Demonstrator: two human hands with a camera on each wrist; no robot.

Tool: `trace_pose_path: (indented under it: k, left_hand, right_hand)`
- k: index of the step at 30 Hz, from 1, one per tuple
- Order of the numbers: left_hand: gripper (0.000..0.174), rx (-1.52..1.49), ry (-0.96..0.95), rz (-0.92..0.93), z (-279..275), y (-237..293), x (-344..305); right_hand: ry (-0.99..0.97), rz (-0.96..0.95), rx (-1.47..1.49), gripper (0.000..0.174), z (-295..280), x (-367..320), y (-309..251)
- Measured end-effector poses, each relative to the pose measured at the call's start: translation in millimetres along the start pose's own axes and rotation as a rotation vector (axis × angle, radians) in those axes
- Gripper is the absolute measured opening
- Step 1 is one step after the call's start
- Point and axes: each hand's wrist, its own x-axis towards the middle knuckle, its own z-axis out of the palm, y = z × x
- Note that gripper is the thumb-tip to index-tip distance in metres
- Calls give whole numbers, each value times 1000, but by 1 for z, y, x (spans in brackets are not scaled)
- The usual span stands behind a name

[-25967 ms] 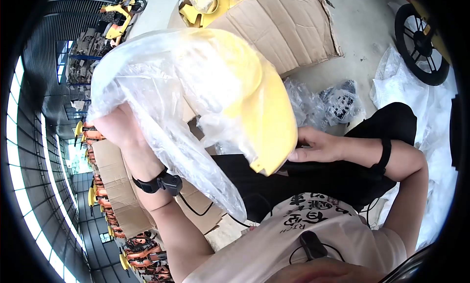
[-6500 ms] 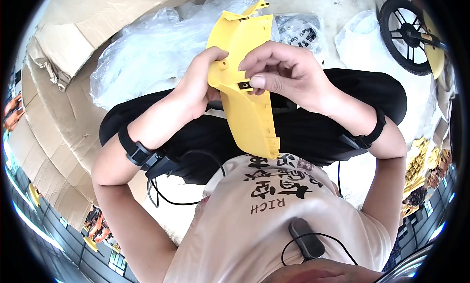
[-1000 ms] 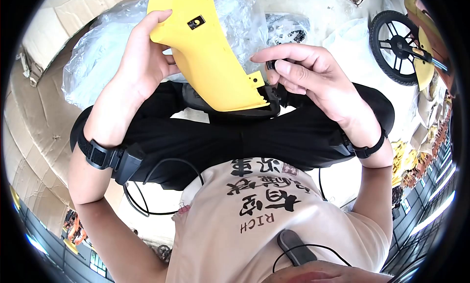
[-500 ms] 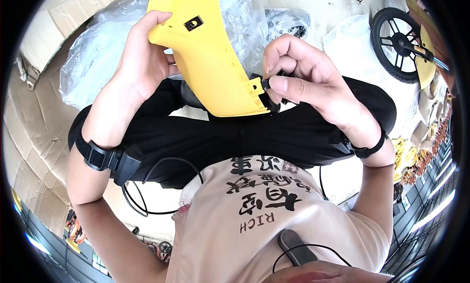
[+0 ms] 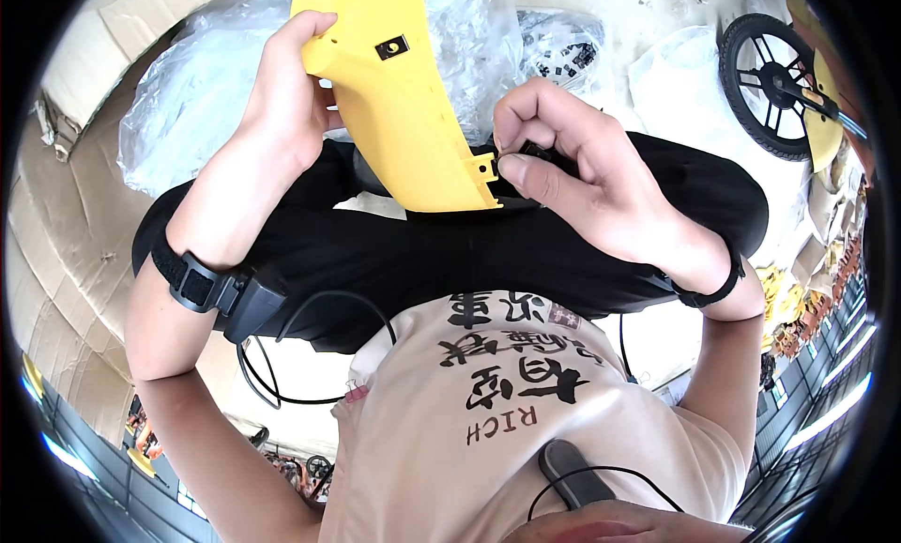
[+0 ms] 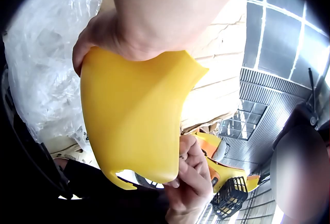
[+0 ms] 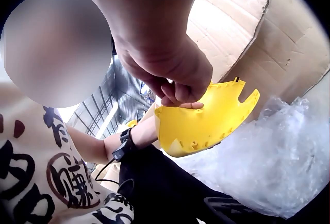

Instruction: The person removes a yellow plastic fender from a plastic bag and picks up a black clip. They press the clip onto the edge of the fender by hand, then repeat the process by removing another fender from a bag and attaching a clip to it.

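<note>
My left hand grips one edge of a curved yellow plastic body panel, thumb on the near face, fingers behind. A black clip nut sits on the panel's upper part. At the lower end, a small tab with a hole sticks out toward my right hand. Thumb and index finger there pinch a small black clip right at the tab, mostly hidden by the fingers. More black pieces show inside that hand. The left wrist view shows the panel's smooth outer face; the right wrist view shows its ribbed inner side.
A clear bag of small black clips lies on the floor ahead. Crumpled clear plastic and cardboard spread on the left. A black spoked wheel stands at right. My black-trousered legs are folded beneath the panel.
The right hand has moved from beside the panel with the black clip to its lower tab, index finger now more bent. The left hand keeps its grip; earlier the panel was in a plastic bag.
</note>
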Motion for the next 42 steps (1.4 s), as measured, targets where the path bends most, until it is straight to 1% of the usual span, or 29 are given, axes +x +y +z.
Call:
trace_pose_path:
  k: [1,2,4,5,7,9,11,13,15,17,18,20,21,23,24,25,27,28,29,31,32,33,35,36,37,39,40,42]
  left_hand:
    - [50,0,0,0,1,0,0]
    - [51,-7,17,11,3,-1,-1]
    - [51,-14,33,23,4,-2,-1]
    - [51,-44,42,18,4,-2,-1]
    - [52,-74,49,16,3,-1,0]
    - [52,-103,33,5,-2,-1,1]
    - [52,-108,23,-2,-2,-1,1]
    - [52,-112,13,-11,-2,-1,0]
    - [52,-110,23,21,-2,0,-2]
    - [51,-100,47,30,-1,-1,-1]
    - [51,-90,73,37,-1,-2,-1]
    - [51,-70,85,55,-1,-6,2]
    - [51,-48,95,75,0,-8,2]
    - [51,-45,102,75,1,-8,2]
    - [51,-43,111,75,1,-8,1]
    - [51,-42,110,75,-1,-8,2]
    - [52,-135,92,13,-6,-8,5]
    - [52,-135,90,13,-6,-8,5]
    - [51,-130,80,15,-6,-8,5]
    - [51,-129,76,18,-6,-8,5]
    - [50,-117,108,20,-3,-10,5]
    - [50,-101,138,21,-2,-11,5]
    - [49,-81,136,19,-1,-13,4]
    - [48,-65,132,23,0,-12,5]
    - [48,-64,128,25,-1,-12,4]
    - [47,-74,32,29,-2,-9,2]
    - [47,-79,32,35,-2,-7,-1]
    - [45,-101,-12,32,0,-5,-6]
  right_hand:
    - [34,15,-136,15,1,0,-2]
    - [35,14,-135,15,2,0,0]
    - [74,-81,-177,14,4,1,6]
    - [76,-80,-176,14,1,3,7]
    - [0,7,252,13,-6,9,10]
    - [-2,-12,232,12,-4,9,9]
    - [-73,0,365,13,0,9,5]
    - [-76,-9,368,13,1,9,6]
    - [-78,-21,371,13,1,9,5]
    - [-26,3,121,15,1,8,3]
    - [-28,4,121,15,3,7,3]
    - [33,-39,-134,17,10,5,3]
    - [34,-37,-133,17,13,5,6]
    - [111,-156,-238,19,18,4,11]
    - [82,-99,-208,17,15,5,9]
    - [83,-98,-207,17,10,7,10]
    - [-36,-15,251,13,0,16,14]
    - [-44,-44,314,14,2,18,17]
    - [-44,-44,313,14,2,17,15]
    - [-32,-20,63,14,4,15,9]
    - [15,-36,-155,17,6,13,8]
    - [13,-35,-151,17,10,11,8]
    - [71,-124,-313,18,16,8,8]
    - [51,-77,-310,19,16,8,8]
    - [55,-76,-312,19,14,9,9]
    - [-44,-81,-97,17,8,10,11]
    - [-46,-83,-103,17,5,10,10]
    - [-78,-84,89,19,-3,7,7]
